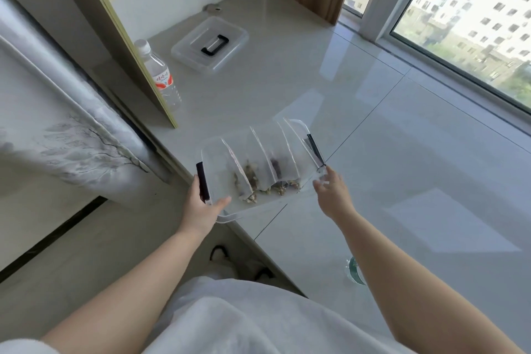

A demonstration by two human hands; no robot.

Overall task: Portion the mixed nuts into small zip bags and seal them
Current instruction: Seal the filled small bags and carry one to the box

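A clear plastic storage box (212, 152) with black side latches sits at the near edge of the pale window ledge, partly overhanging it. Several small zip bags (260, 152) stand upright in a row inside, with mixed nuts (250, 178) in their bottoms. My left hand (202, 205) grips the box's left end at the black latch, thumb lying along the near rim. My right hand (333, 190) is at the box's right near corner, fingers spread and touching the rim just below the right latch (315, 149).
The box's clear lid (209, 44) with a black handle lies further back on the ledge. A water bottle (161, 75) stands by a wooden panel on the left. A second bottle (355, 270) shows beside my right forearm. Large windows run along the right.
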